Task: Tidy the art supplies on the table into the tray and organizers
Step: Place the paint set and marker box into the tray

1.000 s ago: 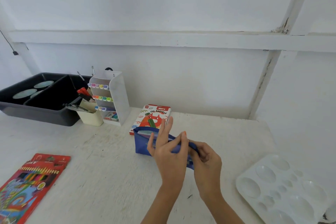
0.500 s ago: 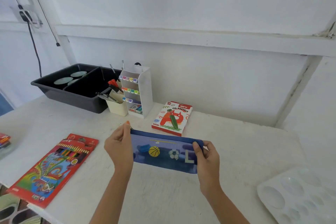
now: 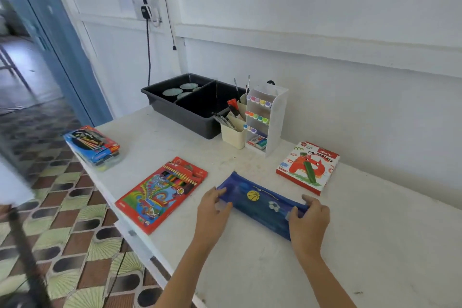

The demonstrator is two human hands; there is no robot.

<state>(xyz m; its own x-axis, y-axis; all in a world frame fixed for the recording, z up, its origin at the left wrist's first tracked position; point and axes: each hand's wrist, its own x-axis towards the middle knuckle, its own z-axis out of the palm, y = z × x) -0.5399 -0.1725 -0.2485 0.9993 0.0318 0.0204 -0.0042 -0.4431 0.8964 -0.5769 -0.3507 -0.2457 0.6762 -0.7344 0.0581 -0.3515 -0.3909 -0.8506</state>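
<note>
The blue pencil pouch (image 3: 261, 207) looks soft and light: thin fabric with a zip along its far edge, likely to sag in the middle if lifted by one corner. From here I'd say the ends are the right places to hold it, or a grasp across the middle if there is something inside to stiffen it. Nothing about it looks fragile or slippery.

It lies low over the tabletop (image 3: 375, 245), slanting between the red coloured pencil box (image 3: 162, 194) and the oil pastels box (image 3: 308, 166). I cannot tell whether it rests fully on the surface. The left hand (image 3: 212, 207) grasps its left end with curled fingers, and the right hand (image 3: 308, 217) clasps its right end.

Half a second ago the pouch was held upright between the two hands, its printed face towards the person. Now it is tipped flatter and lower. A second ago both hands were bunched together at one end. The view has also swung left, so the black tray (image 3: 190, 102), the white organizer (image 3: 266, 117) and a blue pack (image 3: 92, 146) at the tabletop's corner now show.
</note>
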